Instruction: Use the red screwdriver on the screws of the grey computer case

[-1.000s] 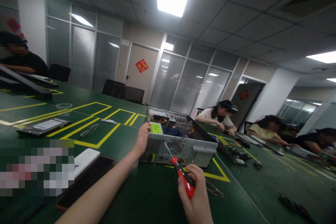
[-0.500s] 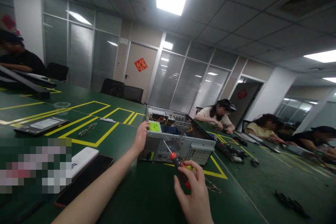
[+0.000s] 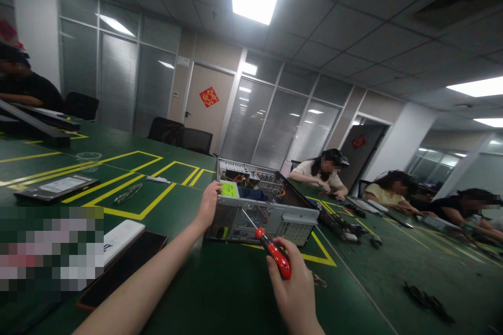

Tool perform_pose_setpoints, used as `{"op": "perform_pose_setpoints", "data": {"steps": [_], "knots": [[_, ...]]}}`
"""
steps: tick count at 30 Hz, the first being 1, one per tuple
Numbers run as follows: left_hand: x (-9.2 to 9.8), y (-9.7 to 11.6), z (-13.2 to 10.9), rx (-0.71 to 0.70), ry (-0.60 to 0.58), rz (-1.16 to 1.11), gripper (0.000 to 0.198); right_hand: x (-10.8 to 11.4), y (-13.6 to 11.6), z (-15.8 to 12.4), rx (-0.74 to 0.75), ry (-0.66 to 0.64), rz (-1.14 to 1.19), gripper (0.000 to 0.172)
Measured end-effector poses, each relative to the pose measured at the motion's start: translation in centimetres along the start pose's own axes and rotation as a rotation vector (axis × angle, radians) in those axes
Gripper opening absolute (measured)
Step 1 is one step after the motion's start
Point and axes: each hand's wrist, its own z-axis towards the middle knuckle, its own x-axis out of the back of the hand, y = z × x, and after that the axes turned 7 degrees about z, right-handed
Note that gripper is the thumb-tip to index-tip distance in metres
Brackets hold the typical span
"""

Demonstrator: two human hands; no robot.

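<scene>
The open computer case sits on the green table, inside a yellow-taped rectangle, set back from the near edge. The left hand grips its upper left corner, fingers curled over the top edge. The right hand is closed around the red-handled screwdriver, whose shaft angles up to the case's rear panel. A black phone and a white box lie to the left.

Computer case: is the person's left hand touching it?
Touching. Head view: the left hand clasps the computer case at its top left corner; the right hand holds a screwdriver.
</scene>
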Motion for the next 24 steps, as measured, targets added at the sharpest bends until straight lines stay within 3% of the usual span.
{"op": "perform_pose_setpoints", "data": {"steps": [2, 8, 12, 15, 20, 24], "knots": [[0.0, -0.1, 0.0, 0.004, -0.004, 0.005, 0.048, -0.1, -0.1, 0.0, -0.008, -0.004, 0.039, 0.024], [0.1, -0.1, 0.0, -0.005, -0.006, 0.004, 0.048, -0.2, 0.1, 0.0, 0.265, 0.015, -0.072, 0.031], [0.1, 0.0, 0.0, 0.0, -0.001, 0.001, 0.048, 0.3, -0.2, -0.1, 0.147, -0.094, -0.034, 0.024], [0.1, 0.0, 0.0, 0.009, -0.004, -0.007, 0.049, 0.3, -0.5, -0.1, 0.034, -0.145, 0.022, 0.029], [0.1, 0.0, 0.0, 0.005, -0.01, -0.013, 0.051, -0.5, -0.8, -0.4, 0.169, -0.085, -0.075, 0.039], [0.1, 0.0, 0.0, -0.008, -0.005, -0.004, 0.053, -0.6, -1.5, -0.6, 0.189, -0.151, -0.162, 0.033]]}}
